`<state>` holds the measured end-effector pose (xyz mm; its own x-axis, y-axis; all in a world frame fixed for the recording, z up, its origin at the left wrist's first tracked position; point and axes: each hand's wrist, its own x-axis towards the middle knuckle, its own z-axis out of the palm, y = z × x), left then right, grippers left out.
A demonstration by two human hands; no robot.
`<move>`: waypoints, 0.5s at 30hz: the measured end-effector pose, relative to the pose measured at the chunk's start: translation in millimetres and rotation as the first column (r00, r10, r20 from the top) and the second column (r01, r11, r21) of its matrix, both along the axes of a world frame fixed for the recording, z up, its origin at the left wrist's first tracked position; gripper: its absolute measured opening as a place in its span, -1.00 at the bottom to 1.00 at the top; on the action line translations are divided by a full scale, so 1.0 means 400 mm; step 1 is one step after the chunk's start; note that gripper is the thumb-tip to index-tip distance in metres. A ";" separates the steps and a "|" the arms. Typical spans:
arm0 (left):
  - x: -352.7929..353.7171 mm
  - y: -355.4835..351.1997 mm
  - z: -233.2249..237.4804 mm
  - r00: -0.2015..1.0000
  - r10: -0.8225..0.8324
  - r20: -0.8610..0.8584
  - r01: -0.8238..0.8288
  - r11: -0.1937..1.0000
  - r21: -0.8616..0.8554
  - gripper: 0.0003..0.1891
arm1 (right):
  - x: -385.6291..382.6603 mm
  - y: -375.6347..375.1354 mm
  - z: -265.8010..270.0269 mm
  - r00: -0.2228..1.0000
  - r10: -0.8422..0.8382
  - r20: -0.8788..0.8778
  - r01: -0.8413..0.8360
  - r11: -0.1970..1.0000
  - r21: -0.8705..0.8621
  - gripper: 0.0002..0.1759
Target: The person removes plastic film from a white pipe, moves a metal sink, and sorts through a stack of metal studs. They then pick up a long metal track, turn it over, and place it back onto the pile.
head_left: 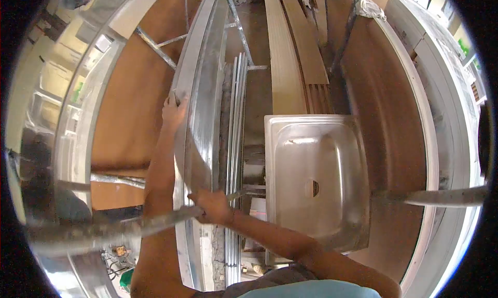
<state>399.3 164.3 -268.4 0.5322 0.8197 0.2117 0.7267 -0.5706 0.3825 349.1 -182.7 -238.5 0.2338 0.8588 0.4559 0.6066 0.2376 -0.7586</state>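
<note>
- The left hand (173,112) reaches up and forward, its arm stretched long from the lower edge of the view. Its grip is closed on the left rim of a long metal channel (199,95).
- The metal channel is a wide, shiny, trough-shaped length. It runs from the top of the view down towards the person, left of the middle, with its hollow face turned to the right.
- The right hand (213,206) is nearer the body, at the lower right edge of the channel. Its grip is clenched. A blurred grey bar (104,230) crosses just there, and I cannot tell whether the fingers close on the channel's rim or on the bar.
- A bundle of thin metal strips (236,137) lies just beside the channel on its right and runs the same way.
- A stainless steel sink (290,142) lies to the right of the strips, bowl up, with the drain hole showing in its floor.
- Beyond the sink, pale wooden planks (282,54) stretch away towards the top of the view.
- Brown boards (129,106) lie on both sides, left of the channel and right of the sink.
</note>
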 end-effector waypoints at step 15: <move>-1.325 -1.454 0.228 0.838 0.297 -0.457 -0.396 0.908 -0.137 0.33 | -0.157 -0.149 0.110 0.820 -0.533 -0.208 0.558 0.825 0.085 -0.52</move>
<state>-130.5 -417.2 -177.2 0.2004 0.9650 -0.1692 0.9786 -0.1889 0.0820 286.2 -242.2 -194.5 0.7288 0.4993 0.4686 0.5342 0.0136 -0.8453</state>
